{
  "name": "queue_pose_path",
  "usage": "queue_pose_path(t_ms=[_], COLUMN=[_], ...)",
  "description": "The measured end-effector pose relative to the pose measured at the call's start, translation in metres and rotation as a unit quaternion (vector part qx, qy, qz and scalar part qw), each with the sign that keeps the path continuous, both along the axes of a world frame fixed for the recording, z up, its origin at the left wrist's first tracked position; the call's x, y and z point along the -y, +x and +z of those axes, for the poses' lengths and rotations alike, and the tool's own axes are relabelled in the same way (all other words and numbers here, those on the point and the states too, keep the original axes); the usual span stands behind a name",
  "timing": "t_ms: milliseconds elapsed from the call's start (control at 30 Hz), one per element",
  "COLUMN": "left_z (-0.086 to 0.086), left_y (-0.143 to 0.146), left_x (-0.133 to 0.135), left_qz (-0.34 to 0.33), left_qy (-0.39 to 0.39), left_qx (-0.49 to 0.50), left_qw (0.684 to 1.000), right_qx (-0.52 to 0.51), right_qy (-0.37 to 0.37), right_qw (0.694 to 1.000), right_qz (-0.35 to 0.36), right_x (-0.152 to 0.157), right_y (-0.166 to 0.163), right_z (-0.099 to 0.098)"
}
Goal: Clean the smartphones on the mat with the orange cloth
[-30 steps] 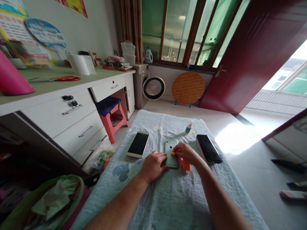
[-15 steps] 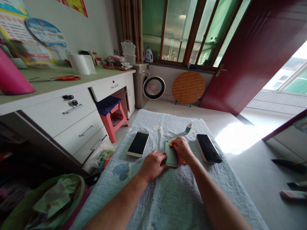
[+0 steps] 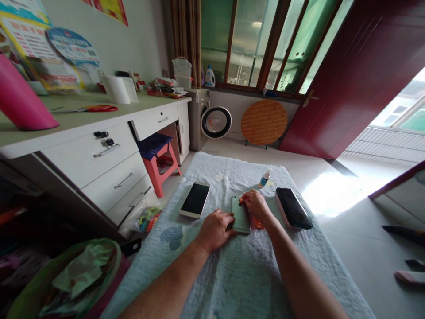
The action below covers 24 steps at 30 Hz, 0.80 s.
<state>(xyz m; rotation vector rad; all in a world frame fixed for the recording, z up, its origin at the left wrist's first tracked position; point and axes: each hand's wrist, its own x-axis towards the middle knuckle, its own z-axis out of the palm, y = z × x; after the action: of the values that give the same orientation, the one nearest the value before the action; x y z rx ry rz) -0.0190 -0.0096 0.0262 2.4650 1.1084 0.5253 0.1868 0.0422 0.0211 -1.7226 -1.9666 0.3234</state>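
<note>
A smartphone with a pale green back (image 3: 241, 217) lies face down on the cloth-covered table (image 3: 232, 270). My left hand (image 3: 217, 228) holds it along its left side, thumb near the lower end and fingers on the edge. Pinched in my right hand (image 3: 255, 204) is an orange cloth (image 3: 257, 223), pressed on the phone's upper right part; much of the cloth is hidden under the hand. To the left rests a phone with a dark screen and light frame (image 3: 195, 199). A small spray bottle (image 3: 264, 179) stands beyond my right hand, and a black phone (image 3: 294, 207) is at the right.
A bin with crumpled paper (image 3: 114, 274) is at the lower left, beside a desk with drawers (image 3: 96, 155). A red stool (image 3: 159, 164) is tucked by the desk. Farther back are a washing machine with its door open (image 3: 216, 122) and a round wooden tabletop (image 3: 264, 122).
The whole view has shifted slightly to the right. My right hand and the orange cloth remain near the phone's upper right, with only a slight movement. My left hand keeps its place on the phone.
</note>
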Motion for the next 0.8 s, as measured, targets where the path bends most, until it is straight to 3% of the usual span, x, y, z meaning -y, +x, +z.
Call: queue_pose_path(t_ms=[267, 467, 800], left_z=[0.007, 0.007, 0.005], left_y=[0.0, 0.0, 0.001], left_x=[0.002, 0.003, 0.003], left_qz=[-0.009, -0.012, -0.002], left_qy=[0.006, 0.016, 0.023], left_qx=[-0.022, -0.011, -0.028], left_qw=[1.0, 1.0, 0.999], right_qx=[0.007, 0.026, 0.023], right_qy=[-0.011, -0.011, -0.004], right_qw=[1.0, 0.999, 1.0], right_qz=[0.005, 0.047, 0.009], right_x=[-0.015, -0.015, -0.014], right_y=[-0.035, -0.05, -0.013], right_z=[0.003, 0.003, 0.001])
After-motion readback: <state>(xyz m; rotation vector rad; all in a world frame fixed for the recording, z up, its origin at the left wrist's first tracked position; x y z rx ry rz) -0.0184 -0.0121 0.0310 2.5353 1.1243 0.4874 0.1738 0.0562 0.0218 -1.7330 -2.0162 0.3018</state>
